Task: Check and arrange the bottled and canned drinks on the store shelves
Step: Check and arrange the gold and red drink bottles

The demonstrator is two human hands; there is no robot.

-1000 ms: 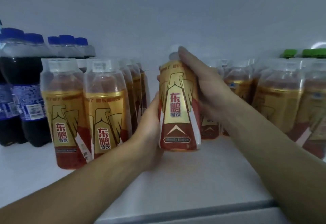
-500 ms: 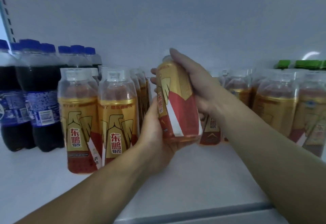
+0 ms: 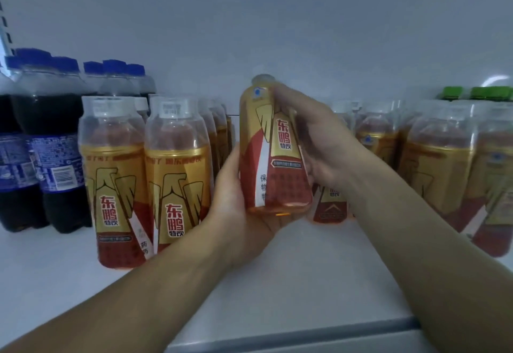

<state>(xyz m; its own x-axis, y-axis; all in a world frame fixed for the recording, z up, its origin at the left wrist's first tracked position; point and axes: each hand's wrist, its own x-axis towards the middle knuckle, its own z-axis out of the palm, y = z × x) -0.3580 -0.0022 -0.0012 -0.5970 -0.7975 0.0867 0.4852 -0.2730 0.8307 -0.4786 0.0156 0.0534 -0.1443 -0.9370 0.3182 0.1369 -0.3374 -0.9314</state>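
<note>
Beneath the held bottle runs one white shelf board, with one white back panel behind it. Left of the held bottle, farthest out, stands a cluster of dark cola bottles with blue labels; six blue caps can be counted, and the bodies behind the front ones are hidden. Directly left of the held bottle stand two gold-and-red labelled bottles, the front-left bottle and the front-right bottle, both upright and side by side; more of the same kind line up behind them, number not readable. Right of the held bottle stands a further group of gold-labelled bottles, at least four, blurred at the frame edge. Beyond these, far right of the held bottle, two or three green caps show; an exact count cannot be made. One bottle is in hand: the held bottle is lifted clear of the shelf board, tilted with its top leaning slightly left, label facing the camera. Left hand cups its base from below, thumb laid up its left side, fingers curled under the bottom. Right hand grips its upper right side, fingers pressed together and wrapped round the shoulder. Both forearms reach in from the lower frame edge.
</note>
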